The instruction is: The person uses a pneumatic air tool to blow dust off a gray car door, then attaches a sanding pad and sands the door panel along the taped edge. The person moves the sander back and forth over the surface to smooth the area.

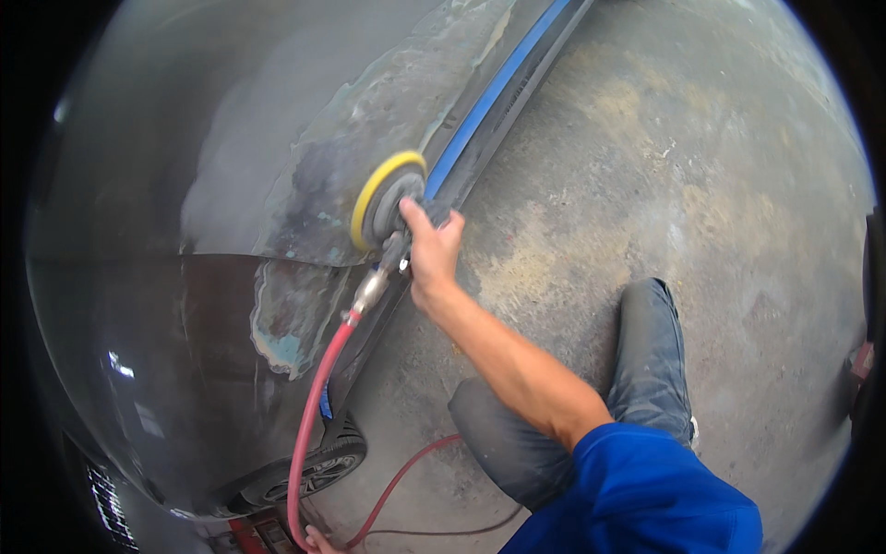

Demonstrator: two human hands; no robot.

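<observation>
My right hand (436,242) is closed around the body of a pneumatic disc sander (398,201) with a yellow-edged round pad. The pad stands tilted against the lower side of a dark car body panel (228,159), over a patch (325,180) worn down to grey, with uneven layered edges. A metal coupling joins the sander to a red air hose (304,422), which curves down to the bottom edge. There the fingers of my left hand (322,540) show at the hose; the rest of that hand is out of frame. A second worn patch lies below the panel gap.
Blue masking tape (484,104) runs along the car's sill. A wheel (318,471) sits at the lower left, near a red object (252,537). The red hose (408,471) and a thinner dark line (457,532) lie on the stained concrete floor (588,208) by my bent knees.
</observation>
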